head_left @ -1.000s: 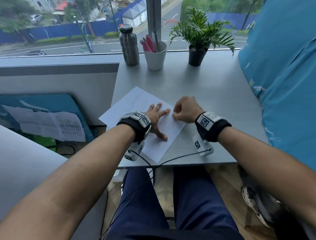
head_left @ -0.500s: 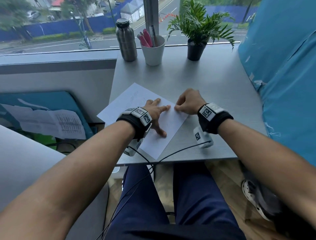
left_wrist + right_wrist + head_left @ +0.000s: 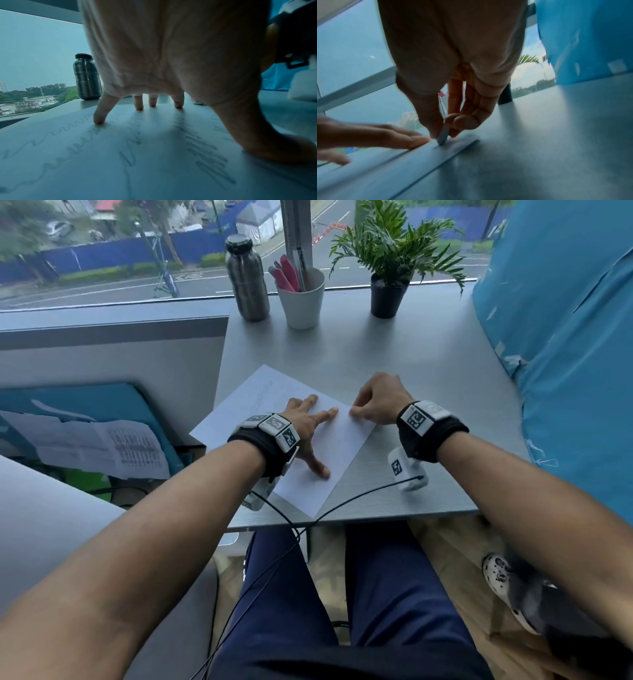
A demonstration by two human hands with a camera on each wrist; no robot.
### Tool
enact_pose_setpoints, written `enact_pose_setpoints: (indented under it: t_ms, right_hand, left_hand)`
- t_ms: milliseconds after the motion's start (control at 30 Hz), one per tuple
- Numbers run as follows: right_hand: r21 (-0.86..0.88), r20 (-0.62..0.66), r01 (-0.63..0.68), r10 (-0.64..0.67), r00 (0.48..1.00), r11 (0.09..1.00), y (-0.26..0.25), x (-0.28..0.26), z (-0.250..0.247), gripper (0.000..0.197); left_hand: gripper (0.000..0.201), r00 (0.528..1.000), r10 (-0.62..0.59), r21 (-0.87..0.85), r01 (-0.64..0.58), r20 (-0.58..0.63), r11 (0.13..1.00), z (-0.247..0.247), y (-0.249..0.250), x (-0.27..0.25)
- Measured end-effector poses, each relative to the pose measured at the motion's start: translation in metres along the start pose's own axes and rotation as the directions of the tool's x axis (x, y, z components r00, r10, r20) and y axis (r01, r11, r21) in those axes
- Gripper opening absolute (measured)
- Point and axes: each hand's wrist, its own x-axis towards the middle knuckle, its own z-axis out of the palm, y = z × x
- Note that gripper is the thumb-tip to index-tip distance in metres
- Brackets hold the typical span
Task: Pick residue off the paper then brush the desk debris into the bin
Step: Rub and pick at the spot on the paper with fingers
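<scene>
Grey table [image 3: 394, 347] carries the paper [image 3: 329, 446]. Left hand [image 3: 305, 424] presses it flat, fingers [image 3: 101, 116] spread. Beside them, right hand [image 3: 378, 402] pinches a thin tool [image 3: 442, 133] against the sheet. Paper is light and flimsy; hold it flat.

Along the window edge of the counter [image 3: 428, 361] we see three things in a row — a steel bottle [image 3: 247, 280] with a black cap on the left, a white cup [image 3: 303, 302] holding pink pens [image 3: 285, 276] in the middle, and a green plant [image 3: 394, 248] in a black pot [image 3: 388, 297] on the right. A blue sheet [image 3: 565, 337] hangs along the right side. Down to the left — below counter level — we find printed papers [image 3: 102, 448] lying on a teal pad [image 3: 102, 405]. Outside the glass runs a road with a blue fence [image 3: 113, 256].
</scene>
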Motion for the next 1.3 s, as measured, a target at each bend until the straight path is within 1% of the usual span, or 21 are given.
enact_pose_setpoints:
  t_ms: [33, 133, 167, 233, 300, 400, 433, 500, 567, 667, 700, 767, 833, 867, 967, 1000, 1067, 1133, 1167, 1267, 1300]
  right_hand:
    - [-0.005, 0.0, 0.008, -0.008, 1.0, 1.0, -0.001, -0.001, 0.001, 0.015]
    - [-0.041, 0.152, 0.157, -0.149, 0.977, 0.987, -0.016, -0.018, 0.016, 0.011]
    - [-0.041, 0.153, 0.151, -0.143, 0.978, 0.988, -0.015, -0.017, 0.015, 0.012]
    - [-0.01, 0.045, 0.045, -0.044, 0.998, 0.999, -0.004, -0.008, 0.005, 0.015]
    - [-0.006, -0.009, 0.031, -0.031, 0.999, 0.999, 0.0, -0.008, 0.003, 0.015]
    - [-0.05, 0.141, 0.169, -0.161, 0.977, 0.984, -0.014, -0.024, 0.02, 0.013]
    - [-0.05, 0.146, 0.161, -0.153, 0.977, 0.986, -0.013, -0.024, 0.019, 0.014]
    - [-0.007, 0.053, 0.051, -0.05, 0.997, 0.999, -0.003, -0.014, 0.009, 0.015]
    - [0.005, -0.028, 0.019, -0.019, 0.999, 1.0, 0.001, -0.013, 0.007, 0.015]
    - [-0.032, 0.148, 0.148, -0.142, 0.979, 0.988, -0.014, -0.029, 0.024, 0.011]
    - [-0.03, 0.17, 0.148, -0.141, 0.975, 0.989, -0.015, -0.029, 0.023, 0.011]
    - [-0.004, 0.079, 0.038, -0.037, 0.996, 0.999, -0.004, -0.017, 0.01, 0.013]
    - [0.032, -0.027, -0.011, 0.011, 1.0, 0.999, 0.003, -0.012, 0.002, 0.014]
    - [0.019, -0.009, 0.01, -0.01, 1.0, 1.0, -0.001, -0.017, 0.006, 0.012]
    - [-0.035, 0.149, 0.146, -0.139, 0.979, 0.989, -0.016, -0.038, 0.025, 0.01]
    - [-0.023, 0.157, 0.127, -0.122, 0.98, 0.992, -0.015, -0.037, 0.022, 0.01]
    - [0.041, 0.058, 0.019, -0.022, 0.998, 0.999, -0.004, -0.022, 0.013, 0.012]
    - [0.067, -0.026, -0.023, 0.025, 0.999, 0.997, 0.0, -0.017, 0.01, 0.012]
    - [0.059, -0.015, -0.004, 0.005, 1.0, 0.998, -0.004, -0.022, 0.015, 0.011]
    - [0.025, 0.146, 0.135, -0.137, 0.98, 0.991, -0.02, -0.041, 0.034, 0.009]
    - [0.029, 0.166, 0.126, -0.129, 0.978, 0.992, -0.019, -0.039, 0.03, 0.01]
  left_hand:
    - [0.136, 1.0, -0.004, 0.0, 0.004, -0.001, 1.0, 0.0, 0.0, -0.001]
    - [0.137, 1.0, -0.012, 0.0, 0.012, 0.002, 1.0, 0.0, -0.001, -0.003]
    - [0.137, 1.0, -0.011, -0.002, 0.011, 0.004, 1.0, 0.0, -0.001, -0.002]
    - [0.136, 1.0, -0.005, -0.006, 0.005, 0.007, 1.0, 0.0, 0.0, -0.002]
    - [0.136, 1.0, -0.009, -0.01, 0.009, 0.003, 1.0, 0.0, 0.001, -0.003]
    - [0.138, 1.0, -0.023, -0.011, 0.023, 0.02, 1.0, 0.0, 0.0, -0.002]
    - [0.14, 0.999, -0.025, -0.01, 0.025, 0.023, 1.0, 0.0, 0.0, -0.001]
    - [0.142, 0.999, -0.02, -0.016, 0.02, 0.027, 1.0, 0.0, 0.001, 0.0]
    - [0.143, 1.0, -0.015, -0.019, 0.015, 0.02, 1.0, 0.0, 0.002, 0.0]
    - [0.142, 1.0, -0.019, -0.014, 0.019, 0.022, 1.0, -0.001, 0.001, -0.002]
    - [0.142, 1.0, -0.018, -0.013, 0.018, 0.021, 1.0, -0.001, 0.001, -0.003]
    - [0.142, 1.0, -0.01, -0.016, 0.01, 0.014, 1.0, 0.0, 0.001, -0.002]
    - [0.141, 1.0, -0.01, -0.012, 0.01, 0.005, 1.0, 0.001, 0.002, -0.002]
    - [0.141, 1.0, -0.014, -0.009, 0.014, 0.007, 1.0, 0.001, 0.002, -0.003]
    - [0.144, 1.0, -0.019, -0.012, 0.019, 0.022, 1.0, 0.001, -0.001, -0.002]
    - [0.145, 1.0, -0.017, -0.012, 0.018, 0.025, 1.0, 0.001, -0.002, -0.001]
    - [0.148, 1.0, -0.01, -0.004, 0.01, 0.026, 1.0, 0.005, -0.003, -0.001]
    - [0.15, 1.0, -0.004, -0.012, 0.004, 0.016, 1.0, 0.006, -0.003, 0.0]
    - [0.15, 1.0, -0.005, -0.017, 0.005, 0.015, 1.0, 0.006, -0.003, 0.0]
    - [0.15, 1.0, -0.004, -0.014, 0.004, 0.01, 1.0, 0.005, -0.003, -0.001]
    - [0.149, 1.0, -0.003, -0.012, 0.003, 0.007, 1.0, 0.005, -0.003, -0.001]
